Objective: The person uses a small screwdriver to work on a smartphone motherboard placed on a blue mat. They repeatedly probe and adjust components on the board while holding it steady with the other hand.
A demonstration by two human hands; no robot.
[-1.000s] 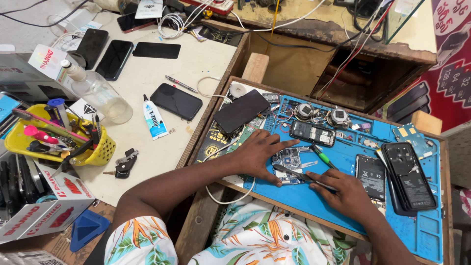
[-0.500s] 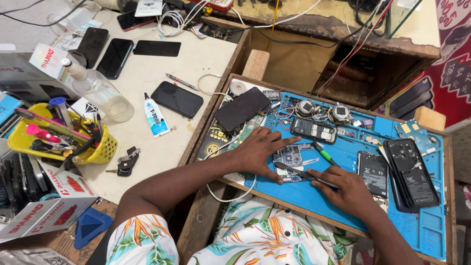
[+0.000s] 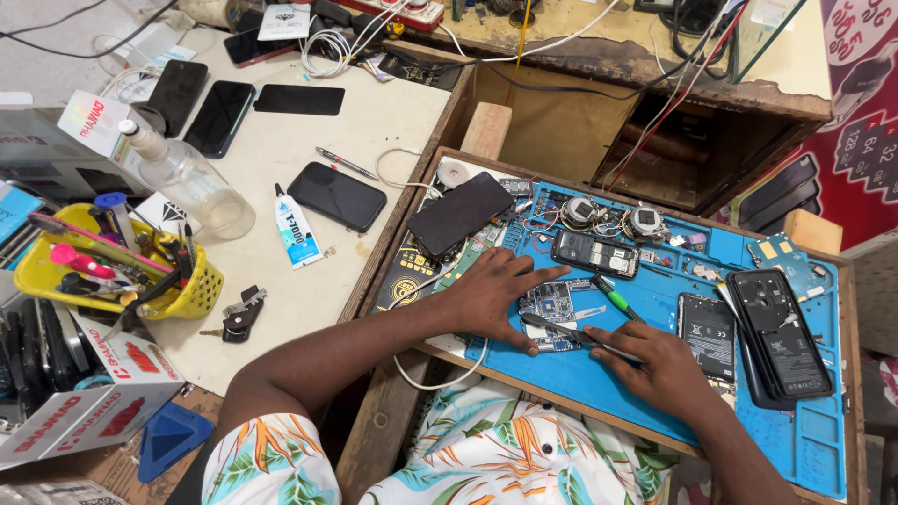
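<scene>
On the blue work mat (image 3: 599, 393), your left hand (image 3: 496, 295) lies palm down, its fingers (image 3: 538, 274) spread flat and pressing the left edge of a small circuit board (image 3: 552, 304); they grip nothing. Your right hand (image 3: 659, 365) rests just right of the board, its fingers curled closed round a pair of metal tweezers (image 3: 561, 329), whose tips lie on the board's lower edge. A green-handled tool (image 3: 613, 297) lies just beyond the right hand. Farther back sits a small keypad phone (image 3: 595, 252); to the right, a battery (image 3: 708, 329) lies beside an opened black phone body (image 3: 778, 335). On the pale counter (image 3: 374, 122) to the left lie a dark smartphone (image 3: 337, 196), a glue tube (image 3: 296, 227), a clear bottle (image 3: 192, 182) and a yellow basket (image 3: 201, 290) of tools.
</scene>
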